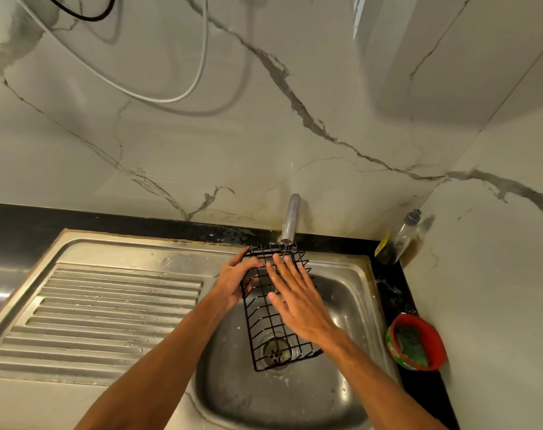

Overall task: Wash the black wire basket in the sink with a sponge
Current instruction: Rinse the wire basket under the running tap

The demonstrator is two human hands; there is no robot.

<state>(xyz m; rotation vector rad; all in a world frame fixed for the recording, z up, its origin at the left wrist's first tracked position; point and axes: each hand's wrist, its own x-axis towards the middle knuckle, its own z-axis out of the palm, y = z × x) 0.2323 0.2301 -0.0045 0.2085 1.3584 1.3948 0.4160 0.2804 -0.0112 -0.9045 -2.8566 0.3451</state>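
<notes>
The left hand [236, 282] has a closed grip, fingers curled round the upper-left rim of the black rectangular wire basket [265, 321], while the right hand [299, 301] lies flat and open-fingered across its grid, apparently to steady or rub it. From that grip the basket runs down and right over the steel sink basin [264, 398] at centre frame, its far end just under the chrome tap spout [290, 217], likely for rinsing. The green sponge [409, 339] sits untouched in a red round tub [434, 339] on the black tabletop [391, 293] at right.
</notes>
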